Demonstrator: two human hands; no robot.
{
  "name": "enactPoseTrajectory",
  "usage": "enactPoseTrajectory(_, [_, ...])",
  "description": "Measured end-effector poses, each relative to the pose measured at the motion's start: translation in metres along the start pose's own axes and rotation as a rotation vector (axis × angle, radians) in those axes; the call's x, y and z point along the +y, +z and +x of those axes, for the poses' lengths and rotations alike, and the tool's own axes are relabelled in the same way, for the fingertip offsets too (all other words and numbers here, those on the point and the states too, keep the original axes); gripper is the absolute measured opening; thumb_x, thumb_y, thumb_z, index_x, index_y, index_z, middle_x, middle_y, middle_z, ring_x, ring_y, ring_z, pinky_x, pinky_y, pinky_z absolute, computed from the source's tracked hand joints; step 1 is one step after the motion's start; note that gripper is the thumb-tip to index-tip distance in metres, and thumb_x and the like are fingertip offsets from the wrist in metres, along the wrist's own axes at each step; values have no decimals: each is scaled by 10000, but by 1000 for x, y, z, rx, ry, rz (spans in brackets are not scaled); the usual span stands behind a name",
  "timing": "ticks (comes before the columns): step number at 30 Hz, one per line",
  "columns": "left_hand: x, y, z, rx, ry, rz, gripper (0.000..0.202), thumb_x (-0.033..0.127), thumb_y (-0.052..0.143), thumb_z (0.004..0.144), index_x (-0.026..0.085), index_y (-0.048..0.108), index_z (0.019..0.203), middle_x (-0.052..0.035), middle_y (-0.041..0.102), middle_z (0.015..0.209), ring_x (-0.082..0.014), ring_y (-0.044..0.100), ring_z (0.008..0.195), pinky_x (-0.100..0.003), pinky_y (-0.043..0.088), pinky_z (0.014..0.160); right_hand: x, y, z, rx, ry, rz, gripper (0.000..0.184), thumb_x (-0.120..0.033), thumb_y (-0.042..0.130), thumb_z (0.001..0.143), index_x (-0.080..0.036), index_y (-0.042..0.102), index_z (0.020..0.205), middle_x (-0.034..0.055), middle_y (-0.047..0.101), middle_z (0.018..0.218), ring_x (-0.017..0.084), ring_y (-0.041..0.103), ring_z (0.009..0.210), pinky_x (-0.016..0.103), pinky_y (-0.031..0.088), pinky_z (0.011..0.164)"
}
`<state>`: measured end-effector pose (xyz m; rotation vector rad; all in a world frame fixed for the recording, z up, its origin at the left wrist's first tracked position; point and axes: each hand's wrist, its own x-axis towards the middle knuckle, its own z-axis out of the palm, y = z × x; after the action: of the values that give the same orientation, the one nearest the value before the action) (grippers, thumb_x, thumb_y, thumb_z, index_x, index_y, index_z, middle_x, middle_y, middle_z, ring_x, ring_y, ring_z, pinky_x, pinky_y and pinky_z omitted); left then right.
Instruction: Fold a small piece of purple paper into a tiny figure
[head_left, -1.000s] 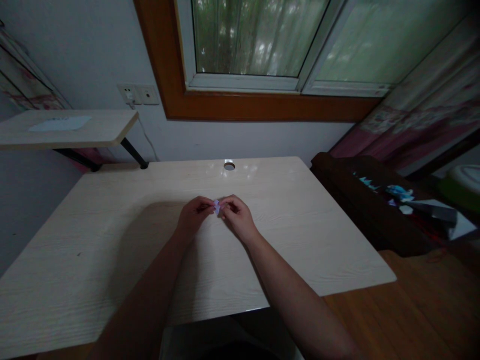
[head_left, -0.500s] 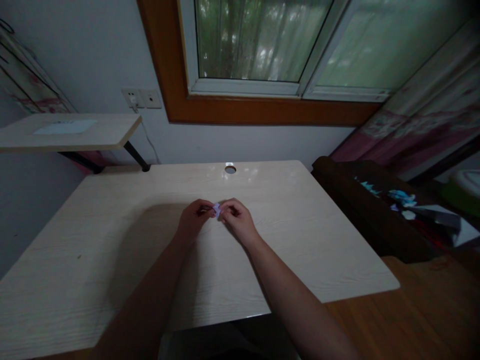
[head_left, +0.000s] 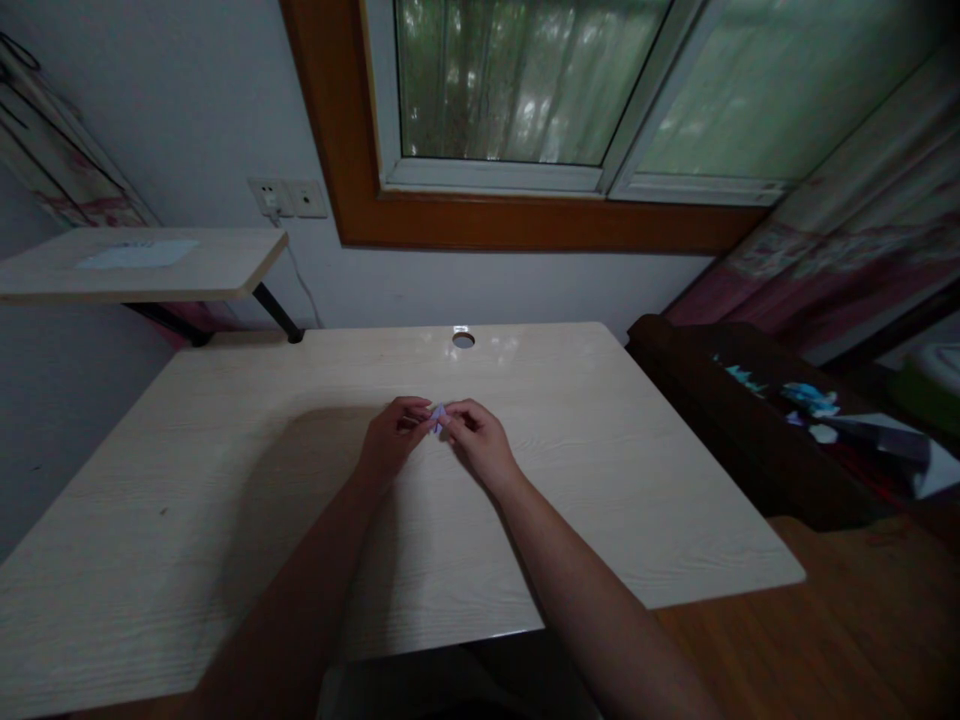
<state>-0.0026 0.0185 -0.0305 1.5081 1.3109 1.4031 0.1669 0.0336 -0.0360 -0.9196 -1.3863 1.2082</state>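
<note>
A small folded piece of light purple paper [head_left: 438, 415] is pinched between both hands, over the middle of the pale wooden desk [head_left: 600, 450]. My left hand [head_left: 391, 436] grips its left side between thumb and fingers. On the right side, the thumb and fingertips of my right hand [head_left: 480, 440] are closed on it too. The fingertips cover part of the paper, so its full folded shape cannot be made out.
A raised shelf [head_left: 225, 265] with a paper sheet [head_left: 139, 254] stands at the desk's back left. Behind the desk is a round cable hole [head_left: 463, 340], then the wall and window. To the right, a dark brown cabinet [head_left: 690, 420] bears blue folded pieces [head_left: 810, 398] and papers.
The purple paper has turned slightly between the fingertips, and its outline looks narrower and more pointed. Both hands stay in nearly the same place; the whole view has shifted a little.
</note>
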Motion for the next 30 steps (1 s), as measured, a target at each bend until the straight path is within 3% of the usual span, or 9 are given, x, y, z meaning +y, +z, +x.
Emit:
enactPoseTrajectory(9, [-6,-2,3,-40,30,41,180,341,744,791,207,708,906,-34,706,879,-162,675,793,-282,561,713,-13,-2,0,93,-152,-167,102,-346,746,820,-244,757,830,27,639,853,170,590,794,302,472,724])
enactPoseTrajectory(13, [-4,-1,2,-34,27,18,186,325,737,791,205,702,929,-33,700,895,-162,675,807,-289,570,740,-14,-1,-1,58,-116,-102,119,-360,725,838,-250,761,863,35,660,888,162,592,715,303,485,659])
enactPoseTrajectory(19, [0,0,-1,-29,31,-23,313,328,772,766,212,676,1040,-43,707,997,-167,690,863,-320,574,818,-16,-2,-2,58,-179,-154,90,-338,737,832,-264,775,866,51,698,923,202,638,880,344,502,828])
enactPoseTrajectory(30, [9,-2,-1,-49,26,-47,155,335,721,813,196,681,868,-34,717,896,-175,692,857,-321,560,849,-12,-2,-1,41,-145,-198,123,-365,743,818,-245,762,841,40,691,894,186,617,821,317,484,777])
